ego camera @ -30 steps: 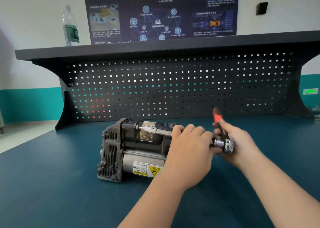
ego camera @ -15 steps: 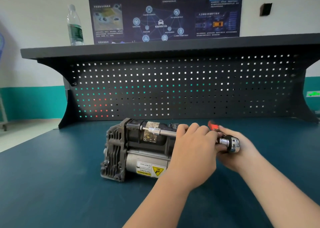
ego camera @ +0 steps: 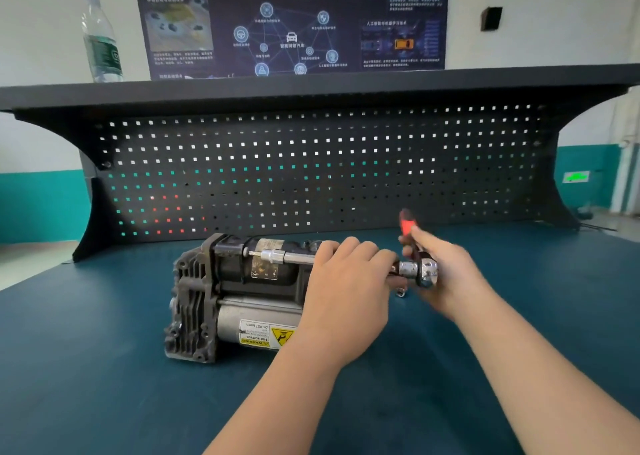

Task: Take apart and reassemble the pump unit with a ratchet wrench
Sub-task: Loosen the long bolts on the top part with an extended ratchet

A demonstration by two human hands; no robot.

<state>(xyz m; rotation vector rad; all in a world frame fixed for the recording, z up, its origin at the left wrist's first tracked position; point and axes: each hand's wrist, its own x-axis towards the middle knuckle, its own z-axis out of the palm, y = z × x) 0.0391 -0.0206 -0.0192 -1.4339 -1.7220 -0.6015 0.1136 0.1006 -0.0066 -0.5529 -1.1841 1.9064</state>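
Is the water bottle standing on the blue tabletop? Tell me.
No, the water bottle stands on the dark shelf above the pegboard.

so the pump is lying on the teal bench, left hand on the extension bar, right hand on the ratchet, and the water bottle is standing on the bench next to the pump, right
Not quite. The water bottle stands on the top shelf above the pegboard, not beside the pump; the head view shows this. The rest holds: the pump lies on the teal bench, the left hand is on the extension bar, and the right hand holds the ratchet.
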